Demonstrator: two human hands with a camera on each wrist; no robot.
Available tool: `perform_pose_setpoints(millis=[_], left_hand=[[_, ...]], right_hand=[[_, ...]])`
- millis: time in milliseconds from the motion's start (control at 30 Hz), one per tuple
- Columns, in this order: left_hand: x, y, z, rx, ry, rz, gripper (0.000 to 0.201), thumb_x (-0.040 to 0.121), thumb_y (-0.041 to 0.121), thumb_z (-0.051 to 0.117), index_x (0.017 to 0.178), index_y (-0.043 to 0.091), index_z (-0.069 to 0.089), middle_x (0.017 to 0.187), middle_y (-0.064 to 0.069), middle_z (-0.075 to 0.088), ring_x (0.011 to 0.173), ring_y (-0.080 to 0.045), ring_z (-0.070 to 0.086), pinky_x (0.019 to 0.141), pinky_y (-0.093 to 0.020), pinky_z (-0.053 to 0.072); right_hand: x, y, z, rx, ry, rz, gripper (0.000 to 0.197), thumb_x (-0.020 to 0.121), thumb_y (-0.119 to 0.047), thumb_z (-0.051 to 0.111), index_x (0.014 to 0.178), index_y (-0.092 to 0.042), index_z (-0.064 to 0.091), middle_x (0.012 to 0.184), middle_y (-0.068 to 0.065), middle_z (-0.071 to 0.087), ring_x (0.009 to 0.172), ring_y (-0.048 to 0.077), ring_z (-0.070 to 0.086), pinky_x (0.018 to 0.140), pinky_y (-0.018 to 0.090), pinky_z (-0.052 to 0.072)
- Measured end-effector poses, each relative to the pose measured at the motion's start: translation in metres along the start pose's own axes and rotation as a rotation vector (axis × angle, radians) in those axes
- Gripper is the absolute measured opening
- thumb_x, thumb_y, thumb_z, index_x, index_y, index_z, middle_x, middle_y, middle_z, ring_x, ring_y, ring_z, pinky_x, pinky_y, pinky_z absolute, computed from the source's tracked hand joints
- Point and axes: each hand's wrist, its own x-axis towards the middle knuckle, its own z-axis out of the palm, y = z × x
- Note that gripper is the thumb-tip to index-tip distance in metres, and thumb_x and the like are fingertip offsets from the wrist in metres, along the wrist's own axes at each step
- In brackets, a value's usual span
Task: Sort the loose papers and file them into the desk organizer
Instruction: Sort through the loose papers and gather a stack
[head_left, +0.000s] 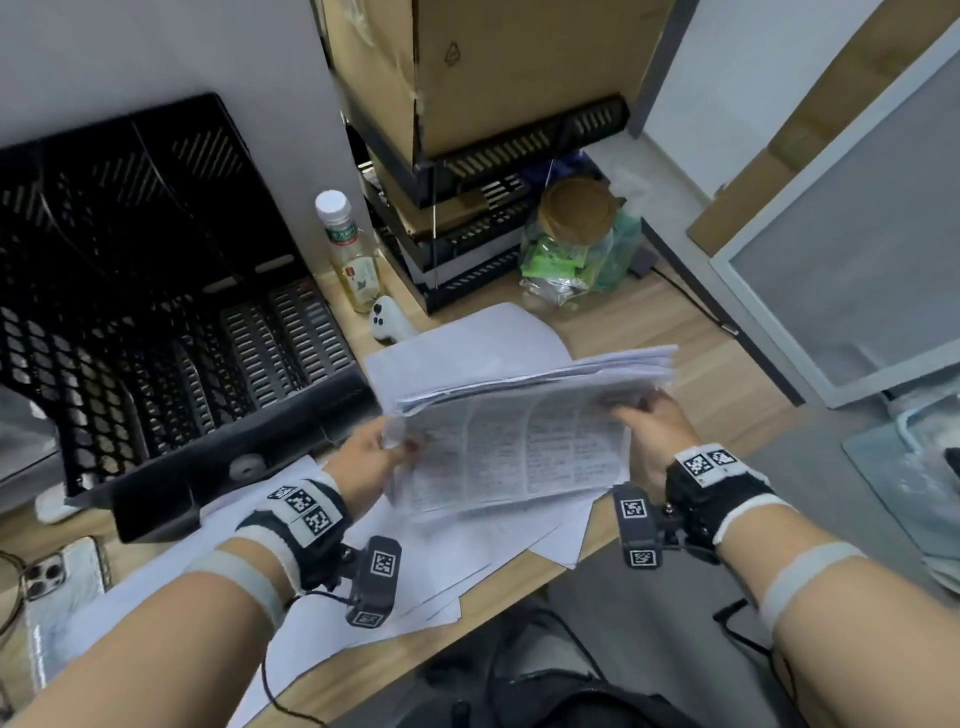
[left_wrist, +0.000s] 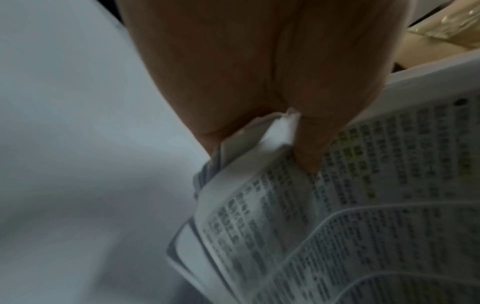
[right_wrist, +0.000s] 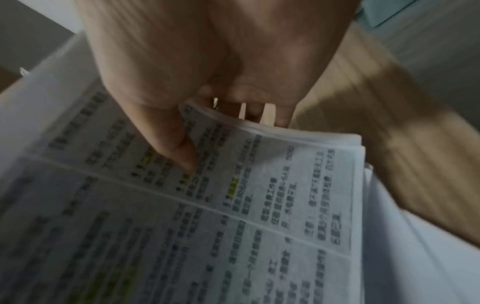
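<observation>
Where the wooden desk (head_left: 613, 322) spreads under everything, serves as landmark for all the rest. Black mesh desk organizer (head_left: 156, 291) standing on its left part against the wall, slots open toward the camera. Stacked black trays (head_left: 467, 228) at the desk's back middle, loaded with a cardboard box (head_left: 467, 67). Loose white sheets (head_left: 322, 561) fanned flat over the desk's near edge, partly overhanging it, one corner tucked under the organizer's front. Stack of papers (head_left: 519, 431) held up clear of the desk's middle, above the loose sheets, printed page with columns of text facing up, upper leaves bowed. Left hand (head_left: 371, 457) gripping the stack's left edge, thumb (left_wrist: 309, 148) pressed on the printed top, remaining fingers below and hidden. Right hand (head_left: 654, 431) gripping the stack's right edge, thumb (right_wrist: 179, 150) on the printed page, fingers (right_wrist: 254, 111) curled beneath the bent edge. Clear jar (head_left: 571, 244) with a cork lid toward the desk's back right, green packets inside. Phone (head_left: 62, 577) in a pale case at the desk's near left corner. Drink bottle (head_left: 350, 249) with a white cap upright between organizer and trays. Small white controller-shaped object (head_left: 389, 317) just in front of the bottle.
</observation>
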Motion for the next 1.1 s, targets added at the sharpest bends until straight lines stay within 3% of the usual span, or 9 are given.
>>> perform_pose_setpoints(millis=[200,333,467,633,767,900,967,1033,1100], left_hand=[[-0.011,0.036,0.005,-0.093,-0.026,0.208,0.032,0.08,0.012,0.073,0.104,0.032,0.077,0.098,-0.007,0.076,0.085,-0.032,0.069,0.068,-0.044,0.055],[-0.008,0.026,0.016,-0.15,0.059,0.181,0.025,0.084,0.011,0.076,0.104,0.026,0.076,0.112,-0.004,0.076,0.109,-0.026,0.07,0.091,-0.046,0.057],[-0.005,0.015,0.022,0.013,0.241,0.115,0.017,0.083,0.023,0.08,0.097,0.019,0.074,0.11,-0.012,0.076,0.102,-0.029,0.071,0.092,-0.045,0.058],[-0.007,0.061,0.014,0.377,0.227,0.374,0.02,0.092,0.016,0.07,0.074,0.023,0.069,0.073,0.001,0.067,0.064,-0.007,0.056,0.066,-0.027,0.045],[-0.013,0.104,0.02,0.721,0.071,0.52,0.044,0.094,0.025,0.066,0.055,0.043,0.054,0.062,0.014,0.059,0.063,-0.018,0.056,0.065,-0.031,0.044],[-0.017,0.127,0.021,0.669,0.31,0.698,0.009,0.084,0.034,0.074,0.083,0.036,0.066,0.084,0.012,0.068,0.086,-0.018,0.061,0.081,-0.041,0.053],[-0.012,0.118,0.009,0.592,0.521,0.653,0.051,0.072,0.041,0.084,0.114,0.03,0.058,0.115,0.007,0.062,0.108,-0.015,0.054,0.096,-0.036,0.046],[-0.014,0.106,0.004,0.27,0.411,0.512,0.084,0.065,0.035,0.092,0.133,0.021,0.044,0.134,-0.001,0.055,0.122,-0.015,0.053,0.106,-0.036,0.046],[-0.019,0.091,0.007,-0.005,0.158,0.371,0.081,0.069,0.023,0.09,0.137,0.013,0.046,0.133,-0.008,0.064,0.122,-0.021,0.064,0.105,-0.047,0.051]], right_hand=[[-0.021,-0.02,0.005,0.122,-0.034,-0.184,0.022,0.089,-0.003,0.062,0.103,-0.019,0.068,0.11,0.003,0.074,0.107,0.02,0.068,0.097,0.044,0.052],[-0.041,-0.013,0.02,0.188,-0.02,-0.231,0.035,0.087,0.008,0.057,0.108,-0.016,0.068,0.109,0.008,0.072,0.106,0.019,0.067,0.091,0.031,0.053],[-0.049,-0.009,0.018,0.016,0.049,-0.277,0.021,0.081,-0.003,0.067,0.102,-0.005,0.067,0.096,0.023,0.069,0.086,0.023,0.064,0.083,0.038,0.054],[-0.054,-0.067,0.001,-0.613,0.027,-0.56,0.017,0.082,-0.014,0.068,0.096,-0.023,0.068,0.084,-0.01,0.07,0.074,0.008,0.062,0.064,0.024,0.05],[-0.062,-0.094,0.027,-0.831,-0.163,-0.63,0.014,0.085,-0.022,0.067,0.089,-0.035,0.064,0.08,-0.016,0.066,0.071,0.003,0.059,0.061,0.026,0.046],[-0.062,-0.095,0.037,-0.58,-0.108,-0.641,0.033,0.089,-0.014,0.066,0.063,-0.033,0.057,0.062,-0.013,0.061,0.058,0.006,0.053,0.055,0.023,0.04],[-0.06,-0.091,0.032,-0.414,-0.07,-0.593,0.013,0.089,-0.017,0.068,0.076,-0.018,0.067,0.08,0.008,0.073,0.073,0.026,0.066,0.067,0.037,0.054],[-0.061,-0.087,0.028,-0.235,-0.071,-0.507,0.007,0.089,-0.021,0.069,0.095,-0.017,0.071,0.102,0.012,0.075,0.093,0.028,0.071,0.085,0.043,0.058],[-0.064,-0.081,0.032,-0.13,-0.102,-0.45,0.019,0.089,-0.02,0.07,0.107,-0.019,0.069,0.113,0.009,0.073,0.104,0.022,0.07,0.094,0.041,0.055]])
